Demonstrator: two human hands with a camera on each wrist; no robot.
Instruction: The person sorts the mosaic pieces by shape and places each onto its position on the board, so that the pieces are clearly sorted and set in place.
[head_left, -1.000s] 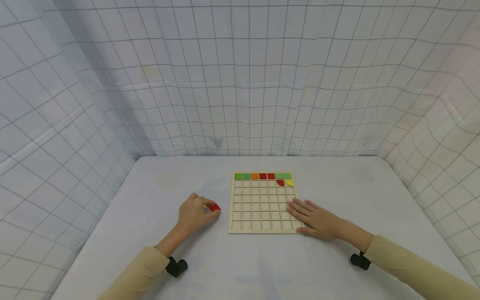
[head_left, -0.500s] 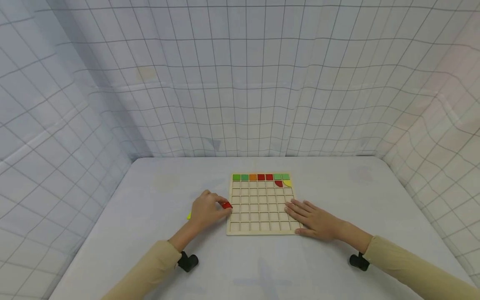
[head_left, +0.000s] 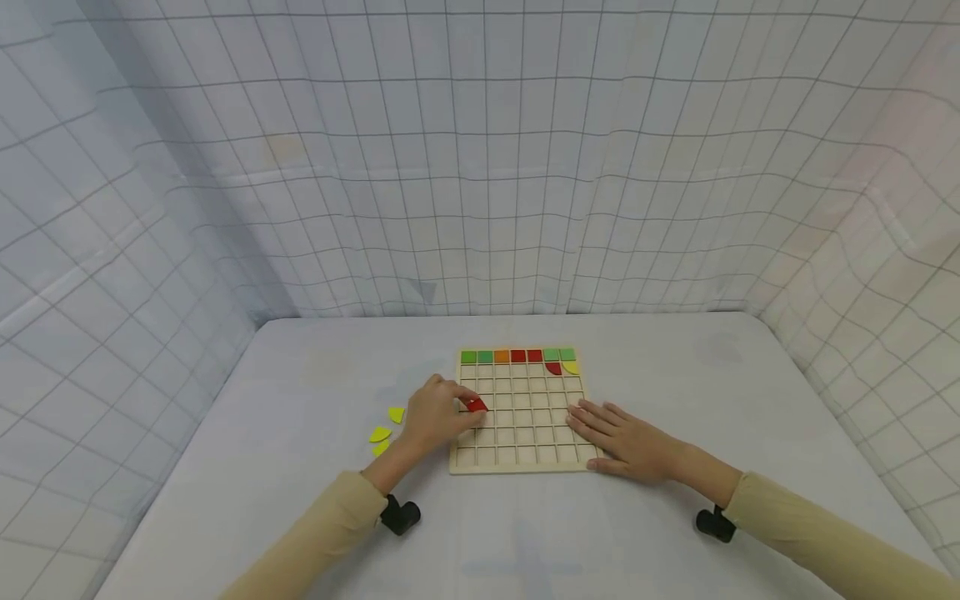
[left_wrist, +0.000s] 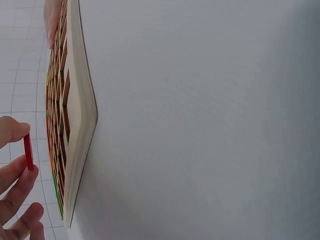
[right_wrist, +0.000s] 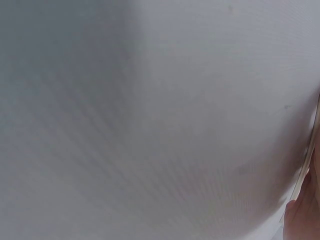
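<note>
My left hand (head_left: pixel 435 415) pinches a thin red tile (head_left: pixel 477 405) between thumb and fingertips, over the left side of a wooden grid board (head_left: pixel 517 469). In the left wrist view the red tile (left_wrist: pixel 28 151) is seen edge-on, apart from the board (left_wrist: pixel 82 110). My right hand (head_left: pixel 633 442) lies flat with straight fingers on the board's right edge; the right wrist view catches only part of that hand (right_wrist: pixel 302 215). Green, orange and red square tiles (head_left: pixel 518 356) fill the board's back row. Below them at the right sit a red quarter-round piece (head_left: pixel 553 367) and a yellow piece (head_left: pixel 572 367).
Several yellow pieces (head_left: pixel 380 434) lie on the white table (head_left: pixel 525 533) left of the board, beside my left wrist. A white gridded cloth (head_left: pixel 480 167) hangs behind the table and at both sides.
My left hand has moved right with the red tile, from beside the board to above its left columns. The yellow pieces it covered now show. My right hand stays on the board's edge.
</note>
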